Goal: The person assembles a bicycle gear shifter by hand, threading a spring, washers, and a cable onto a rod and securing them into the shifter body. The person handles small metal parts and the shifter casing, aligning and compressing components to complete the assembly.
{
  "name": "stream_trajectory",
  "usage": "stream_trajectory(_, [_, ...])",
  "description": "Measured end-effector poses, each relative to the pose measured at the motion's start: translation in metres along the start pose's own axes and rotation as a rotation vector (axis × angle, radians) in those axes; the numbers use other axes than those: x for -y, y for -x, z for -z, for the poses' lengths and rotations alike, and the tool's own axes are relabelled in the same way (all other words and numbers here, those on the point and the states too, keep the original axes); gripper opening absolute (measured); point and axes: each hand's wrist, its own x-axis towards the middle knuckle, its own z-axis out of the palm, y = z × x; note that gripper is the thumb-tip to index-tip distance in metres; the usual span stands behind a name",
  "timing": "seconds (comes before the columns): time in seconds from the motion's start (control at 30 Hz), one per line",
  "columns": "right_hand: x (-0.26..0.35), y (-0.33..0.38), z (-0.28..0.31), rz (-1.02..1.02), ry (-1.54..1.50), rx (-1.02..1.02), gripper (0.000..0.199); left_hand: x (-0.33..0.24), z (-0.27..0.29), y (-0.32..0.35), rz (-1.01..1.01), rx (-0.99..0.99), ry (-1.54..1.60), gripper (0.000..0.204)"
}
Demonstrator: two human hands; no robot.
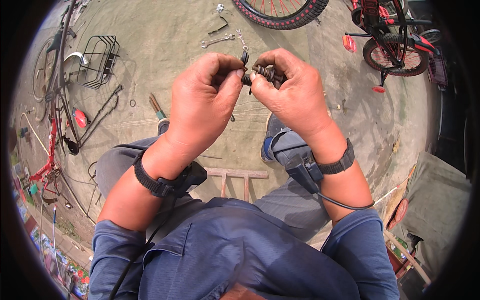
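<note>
Both hands are raised in front of me, close together, fingers pinched. Between the thumb and fingers of my right hand [295,90] is a dark, greasy ribbed metal part [266,73], like a coil or a stack of rings. My left hand [207,97] pinches a small dark metal piece [245,80], its tip pointing toward the right hand. Whether the two pieces are joined I cannot tell, as fingers cover much of them. Just beyond the left fingertips appears a small black rounded piece [244,57]; the frame does not show whether it is held.
On the ground ahead lie wrenches [218,41], with a bicycle wheel [280,14] beyond. A black wire basket [98,61] and a chain [101,115] are at left. At far right stands a small bicycle [387,45]. A wooden stool frame [237,173] sits between my legs.
</note>
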Motion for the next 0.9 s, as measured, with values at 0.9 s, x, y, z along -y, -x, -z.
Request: stream_trajectory(0.9, [-0.0017,0.0022,-0.0042,0.085,0.129,-0.043,0.026,0.0066,-0.0040,-0.0028,-0.157,-0.023,-0.181,0.011])
